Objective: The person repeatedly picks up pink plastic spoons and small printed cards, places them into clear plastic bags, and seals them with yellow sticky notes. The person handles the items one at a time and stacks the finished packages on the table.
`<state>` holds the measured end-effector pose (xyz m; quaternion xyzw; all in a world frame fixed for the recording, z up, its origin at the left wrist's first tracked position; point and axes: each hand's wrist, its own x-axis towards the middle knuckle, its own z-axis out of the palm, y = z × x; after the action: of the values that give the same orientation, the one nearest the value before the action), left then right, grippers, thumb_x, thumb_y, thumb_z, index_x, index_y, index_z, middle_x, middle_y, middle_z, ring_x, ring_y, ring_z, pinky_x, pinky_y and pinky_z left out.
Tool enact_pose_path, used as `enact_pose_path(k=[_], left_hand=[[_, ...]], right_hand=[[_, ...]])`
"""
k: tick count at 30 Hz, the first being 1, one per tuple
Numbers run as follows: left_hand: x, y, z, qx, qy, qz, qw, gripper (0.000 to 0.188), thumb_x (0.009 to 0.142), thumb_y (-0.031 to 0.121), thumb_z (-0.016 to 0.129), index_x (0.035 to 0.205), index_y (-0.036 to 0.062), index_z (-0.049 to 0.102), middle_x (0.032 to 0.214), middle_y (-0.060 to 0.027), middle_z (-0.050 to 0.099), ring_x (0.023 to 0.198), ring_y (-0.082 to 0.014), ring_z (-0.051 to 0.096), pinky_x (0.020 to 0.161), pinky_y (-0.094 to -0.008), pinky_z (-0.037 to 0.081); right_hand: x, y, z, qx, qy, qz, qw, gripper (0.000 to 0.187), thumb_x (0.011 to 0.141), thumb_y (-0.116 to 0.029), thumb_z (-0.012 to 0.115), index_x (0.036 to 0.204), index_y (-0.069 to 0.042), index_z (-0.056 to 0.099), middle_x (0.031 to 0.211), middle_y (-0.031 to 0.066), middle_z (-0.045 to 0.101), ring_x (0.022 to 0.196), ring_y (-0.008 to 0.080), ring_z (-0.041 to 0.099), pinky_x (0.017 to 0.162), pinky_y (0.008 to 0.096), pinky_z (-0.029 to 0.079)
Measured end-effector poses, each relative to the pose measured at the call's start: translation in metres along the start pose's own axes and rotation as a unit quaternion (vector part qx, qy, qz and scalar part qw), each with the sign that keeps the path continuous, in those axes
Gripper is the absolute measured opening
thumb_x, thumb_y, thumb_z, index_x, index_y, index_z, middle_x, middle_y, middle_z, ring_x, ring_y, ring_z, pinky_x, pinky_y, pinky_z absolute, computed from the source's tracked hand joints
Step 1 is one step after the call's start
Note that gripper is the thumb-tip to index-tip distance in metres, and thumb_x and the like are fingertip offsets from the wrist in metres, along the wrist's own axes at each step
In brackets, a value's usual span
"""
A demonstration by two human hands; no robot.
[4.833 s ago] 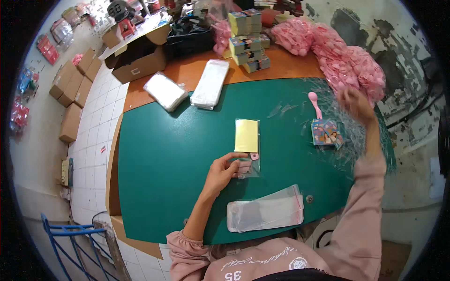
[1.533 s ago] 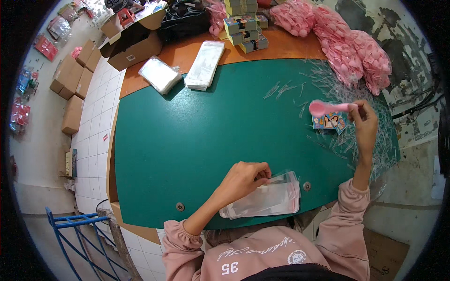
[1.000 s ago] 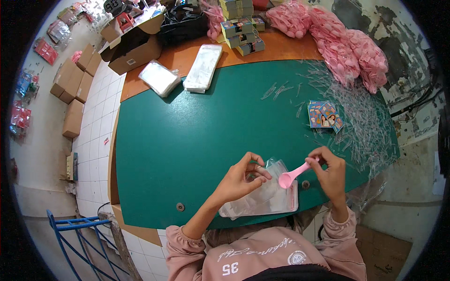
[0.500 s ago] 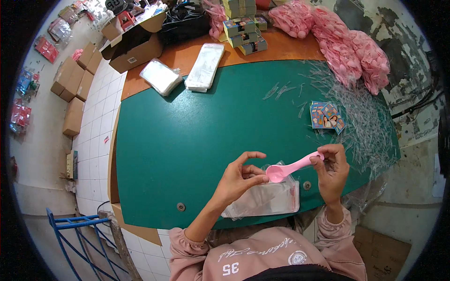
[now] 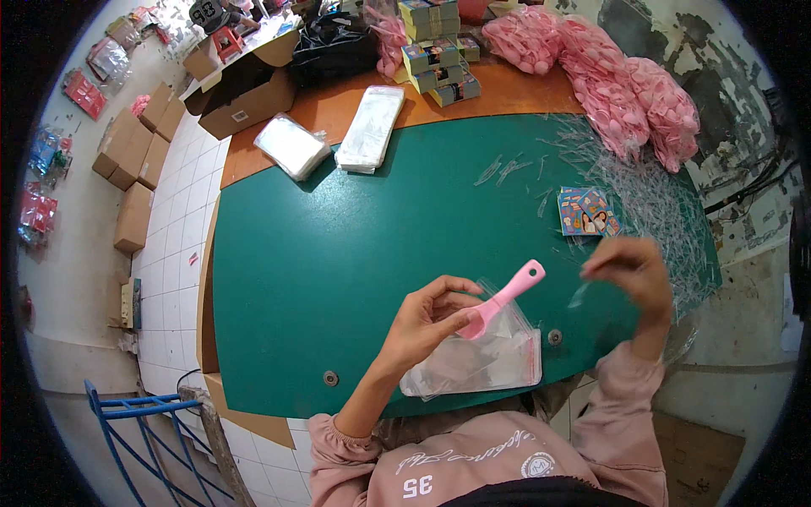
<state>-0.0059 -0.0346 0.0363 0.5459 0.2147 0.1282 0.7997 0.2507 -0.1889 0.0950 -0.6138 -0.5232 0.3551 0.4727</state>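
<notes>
My left hand (image 5: 432, 325) pinches a pink plastic spoon (image 5: 510, 288) by its bowl, between thumb and fingers. The handle, with a hole at its end, points up and to the right. Behind and under the spoon, a clear plastic bag (image 5: 513, 329) lies against a stack of clear bags (image 5: 473, 368) at the table's near edge. My right hand (image 5: 635, 269) is blurred, to the right of the spoon and apart from it. Its fingertips are drawn together, and a thin clear plastic strip (image 5: 579, 295) trails below them.
Clear strips (image 5: 655, 228) cover the right side of the green table (image 5: 355, 253), beside several printed cards (image 5: 585, 211). Further back stand bag stacks (image 5: 370, 127), banded card bundles (image 5: 439, 72), bags of pink spoons (image 5: 604, 93) and an open cardboard box (image 5: 247, 101).
My right hand has let go of the spoon's handle and moved right, toward the clear strips. The spoon, still in my left hand, now tilts more steeply upward.
</notes>
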Motion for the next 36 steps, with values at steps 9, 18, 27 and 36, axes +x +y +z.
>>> enact_pose_path(k=[9, 18, 27, 36], left_hand=[[0.012, 0.015, 0.002, -0.009, 0.045, 0.077, 0.996, 0.029, 0.079, 0.004, 0.063, 0.104, -0.0019, 0.052, 0.092, -0.0083, 0.063, 0.083, -0.0108, 0.059, 0.074, -0.0231, 0.048], [0.018, 0.022, -0.005, 0.008, 0.073, 0.093, 0.993, 0.029, 0.086, 0.013, 0.056, 0.110, -0.0030, 0.051, 0.094, -0.0074, 0.061, 0.085, -0.0103, 0.058, 0.074, -0.0235, 0.047], [0.018, 0.033, -0.023, 0.086, -0.020, 0.043, 0.995, 0.033, 0.092, 0.024, 0.045, 0.103, -0.0050, 0.058, 0.086, -0.0072, 0.063, 0.077, -0.0100, 0.058, 0.068, -0.0221, 0.047], [0.017, 0.033, -0.030, -0.045, 0.010, 0.057, 0.997, 0.034, 0.095, 0.026, 0.039, 0.100, -0.0023, 0.057, 0.090, -0.0138, 0.063, 0.075, -0.0118, 0.059, 0.067, -0.0217, 0.049]], right_hand=[[0.044, -0.040, 0.023, -0.101, 0.137, -0.018, 0.985, 0.027, 0.077, -0.005, 0.059, 0.104, -0.003, 0.059, 0.092, 0.0097, 0.061, 0.081, 0.0168, 0.059, 0.070, 0.0266, 0.048], [0.061, -0.041, 0.096, -0.066, 0.012, -0.059, 0.996, 0.014, 0.077, -0.003, 0.061, 0.090, 0.001, 0.060, 0.079, 0.0100, 0.062, 0.072, 0.0148, 0.063, 0.064, 0.0261, 0.050], [0.060, -0.022, 0.099, -0.112, 0.015, -0.102, 0.988, 0.022, 0.078, -0.024, 0.063, 0.089, -0.005, 0.062, 0.099, 0.0114, 0.058, 0.093, 0.0207, 0.054, 0.079, 0.0330, 0.045], [0.029, 0.038, -0.010, -0.390, 0.269, 0.060, 0.879, 0.031, 0.076, -0.023, 0.061, 0.104, -0.009, 0.059, 0.097, 0.0125, 0.056, 0.096, 0.0281, 0.049, 0.086, 0.0392, 0.037]])
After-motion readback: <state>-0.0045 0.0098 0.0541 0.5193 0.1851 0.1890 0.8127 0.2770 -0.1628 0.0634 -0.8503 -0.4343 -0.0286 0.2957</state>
